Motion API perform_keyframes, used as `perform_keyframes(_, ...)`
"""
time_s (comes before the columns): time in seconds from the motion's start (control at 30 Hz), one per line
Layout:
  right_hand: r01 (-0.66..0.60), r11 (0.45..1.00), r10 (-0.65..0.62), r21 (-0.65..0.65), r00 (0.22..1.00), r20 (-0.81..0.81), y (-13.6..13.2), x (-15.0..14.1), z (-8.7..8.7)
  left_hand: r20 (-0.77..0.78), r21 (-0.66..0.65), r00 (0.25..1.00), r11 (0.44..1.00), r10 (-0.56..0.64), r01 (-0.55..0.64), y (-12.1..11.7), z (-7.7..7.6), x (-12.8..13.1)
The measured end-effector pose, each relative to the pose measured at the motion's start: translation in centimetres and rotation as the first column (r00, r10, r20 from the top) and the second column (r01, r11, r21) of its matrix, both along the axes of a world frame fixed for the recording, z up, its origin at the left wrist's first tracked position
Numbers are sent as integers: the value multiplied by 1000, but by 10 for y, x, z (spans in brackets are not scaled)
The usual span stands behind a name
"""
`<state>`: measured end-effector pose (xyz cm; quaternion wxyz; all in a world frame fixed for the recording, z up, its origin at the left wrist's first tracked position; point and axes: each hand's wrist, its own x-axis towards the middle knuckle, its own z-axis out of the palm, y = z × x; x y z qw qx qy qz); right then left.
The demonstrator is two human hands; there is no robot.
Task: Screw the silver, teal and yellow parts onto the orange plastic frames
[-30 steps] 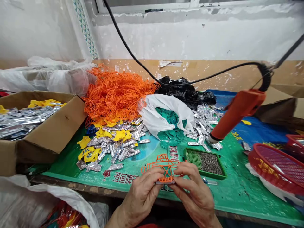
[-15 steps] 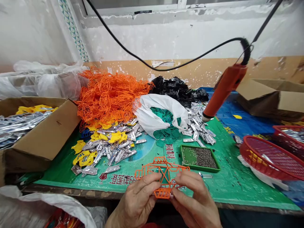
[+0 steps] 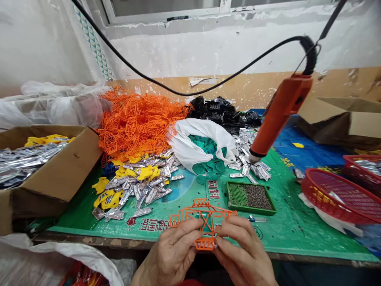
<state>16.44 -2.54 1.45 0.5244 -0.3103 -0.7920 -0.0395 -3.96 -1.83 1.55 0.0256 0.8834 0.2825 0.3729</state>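
Note:
An orange plastic lattice frame [image 3: 203,216] is held over the near edge of the green mat [image 3: 285,222]. My left hand [image 3: 174,254] pinches the frame's lower left side. My right hand [image 3: 244,254] pinches its lower right side, fingers closed on it. A small silvery part seems pressed against the frame's bottom edge, mostly hidden by my fingers. Just beyond the frame lies a green tray of small screws [image 3: 250,197].
An orange electric screwdriver [image 3: 278,115] hangs on a black cable over silver parts. Behind lie an orange frame pile [image 3: 137,119], black parts [image 3: 223,111], a white bag of teal pieces [image 3: 202,147], silver and yellow pieces [image 3: 137,184]. Cardboard box [image 3: 44,167] left, red baskets [image 3: 339,198] right.
The view has shifted, and the hanging screwdriver has swung from low right to higher up. My hands have kept hold of the orange frame, turning it slightly so its lower end shows.

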Motion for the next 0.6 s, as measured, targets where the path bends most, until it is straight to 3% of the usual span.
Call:
perform_keyframes(0.23, 43, 999, -42, -21, 997, 57, 1, -2, -4, 7, -41, 999, 999, -34, 35, -1, -2, 2)
perform_keyframes(0.43, 122, 992, -122, 7, 992, 44, -2, 0, -12, 221, 18, 960, 983, 173, -181, -4, -11, 9)
perform_keyframes(0.6, 146, 989, -147, 24, 987, 58, -3, 3, -24, 234, -50, 956, 984, 176, -169, -7, -6, 12)
